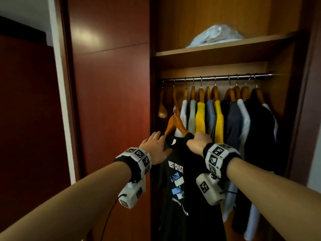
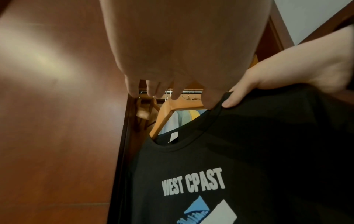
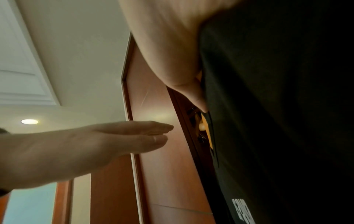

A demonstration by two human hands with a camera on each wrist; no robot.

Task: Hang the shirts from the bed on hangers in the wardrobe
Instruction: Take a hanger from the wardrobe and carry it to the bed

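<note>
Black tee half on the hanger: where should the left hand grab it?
Probably the collar's left edge of the black shirt, coming from the left. The wooden hanger's left arm is bare; the right hand grips the other shoulder; left hand is open.

Pretty clearly a bedroom in a home, or maybe a hotel room. Right half of the head view is a built-in wardrobe [image 1: 225, 58] in reddish-brown wood, with its door [image 1: 111, 84] filling the middle left. Inside there's a metal rail [image 1: 217, 77] across the upper right with a row of wooden hangers [image 1: 215, 93] and shirts [image 1: 201, 117] in white, green, yellow, blue and dark. Above it a shelf [image 1: 217, 49] holds a bag [image 1: 215, 36] of something pale. The right wrist view shows a white ceiling [image 3: 76, 45] with a recessed light [image 3: 29, 121] at the left edge.
</note>
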